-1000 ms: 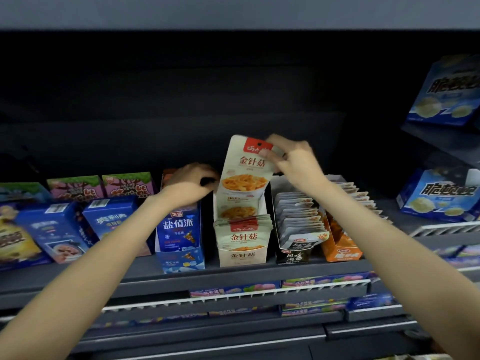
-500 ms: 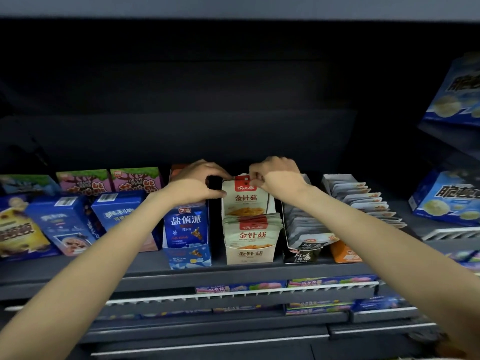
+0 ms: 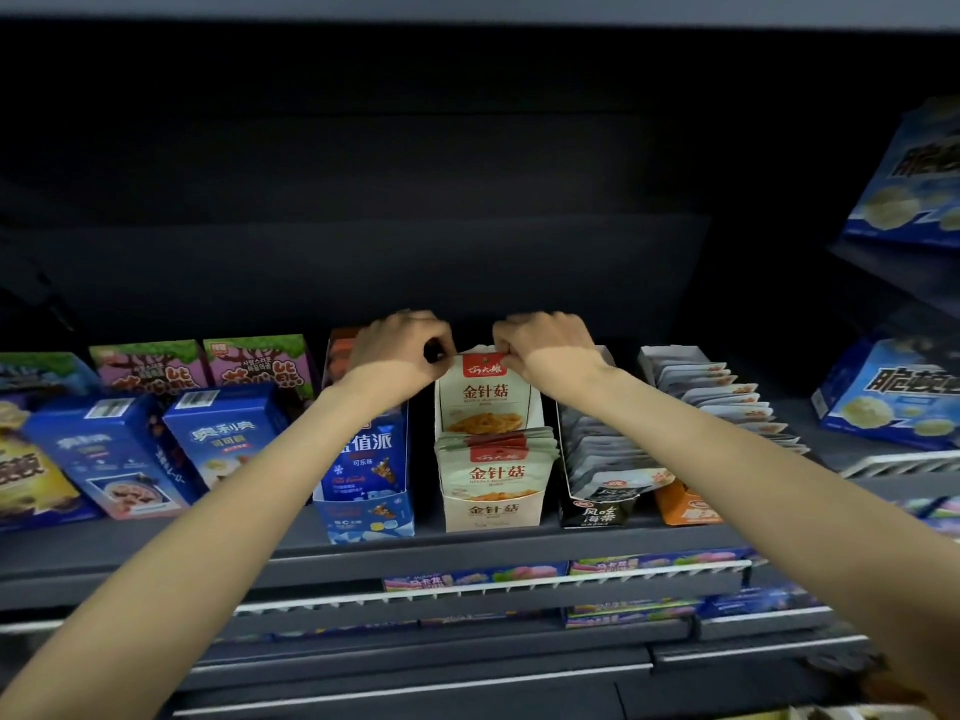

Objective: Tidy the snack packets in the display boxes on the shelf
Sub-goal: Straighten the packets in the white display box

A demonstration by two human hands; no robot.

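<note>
Snack packet, the cream one with the red header, stands upright at the back of its cream display box, just right of centre frame, and both hands are on its top edge. The right hand pinches the upper right corner between curled fingers and thumb; the left hand is curled at the upper left corner and looks to be nipping it too, though that contact is partly hidden. My take on doing this bit well: push straight down with even pressure on both corners so the packet seats flat behind the front stack of packets instead of buckling. Keep it square to the box walls and clear of the grey packets in the box to the right. Then let go gently so nothing tips forward.
</note>
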